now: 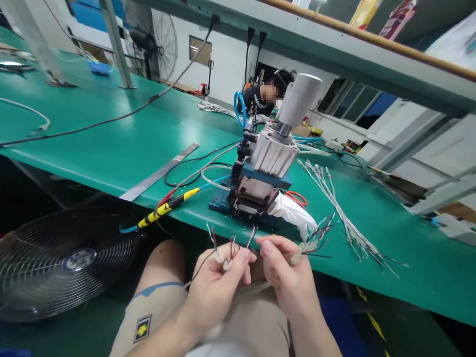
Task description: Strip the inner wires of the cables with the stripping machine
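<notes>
My left hand (219, 277) is closed around several cable ends whose thin red, white and black wires (231, 245) fan out above the fingers. One set of wires (251, 237) stands up between its thumb and forefinger. Close beside it, my right hand (286, 270) has thumb and forefinger bent near those wires. A bunch of stripped cables (310, 245) with splayed coloured strands sticks out from the right hand's outer side. Just beyond both hands stands a pneumatic press (266, 163) with a silver cylinder, at the bench edge.
On the green bench (92, 119) lie a steel ruler (159, 173), red-handled scissors (295, 199) and grey cables (334, 208). A yellow-black taped air gun (167, 208) hangs over the front edge. A floor fan (78, 260) stands lower left. Another person (262, 99) sits beyond the bench.
</notes>
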The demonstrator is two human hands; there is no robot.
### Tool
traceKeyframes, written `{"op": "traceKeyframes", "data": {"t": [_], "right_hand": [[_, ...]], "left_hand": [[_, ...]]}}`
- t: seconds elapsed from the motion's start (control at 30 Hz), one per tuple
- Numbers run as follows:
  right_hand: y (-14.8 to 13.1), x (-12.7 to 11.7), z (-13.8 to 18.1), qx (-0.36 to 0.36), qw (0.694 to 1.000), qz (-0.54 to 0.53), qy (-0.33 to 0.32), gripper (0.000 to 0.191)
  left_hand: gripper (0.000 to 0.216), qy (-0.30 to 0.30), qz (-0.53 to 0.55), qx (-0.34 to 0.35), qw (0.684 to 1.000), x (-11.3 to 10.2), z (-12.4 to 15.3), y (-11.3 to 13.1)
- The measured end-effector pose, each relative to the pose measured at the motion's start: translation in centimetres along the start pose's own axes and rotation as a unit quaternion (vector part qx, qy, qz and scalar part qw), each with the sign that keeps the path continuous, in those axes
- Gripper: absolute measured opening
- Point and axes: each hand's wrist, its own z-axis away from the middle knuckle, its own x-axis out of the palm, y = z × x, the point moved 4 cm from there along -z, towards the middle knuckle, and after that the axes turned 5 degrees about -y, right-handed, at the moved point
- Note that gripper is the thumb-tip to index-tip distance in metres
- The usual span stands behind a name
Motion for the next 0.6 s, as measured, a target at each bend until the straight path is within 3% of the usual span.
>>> {"op": "traceKeyframes", "data": {"t": [0.27, 0.6], "right_hand": [[-2.0, 3.3, 0.8, -0.037, 0.995, -0.037, -0.084, 0.008], [-1.7, 3.3, 1.0, -0.042, 0.997, 0.021, -0.063, 0.009]], "left_hand": [[0.044, -0.037, -0.012, 0.026, 0.999, -0.4, 1.4, 0.5], [0.043, -0.047, -0.006, 0.009, 0.999, -0.9, 2.2, -0.1]]}}
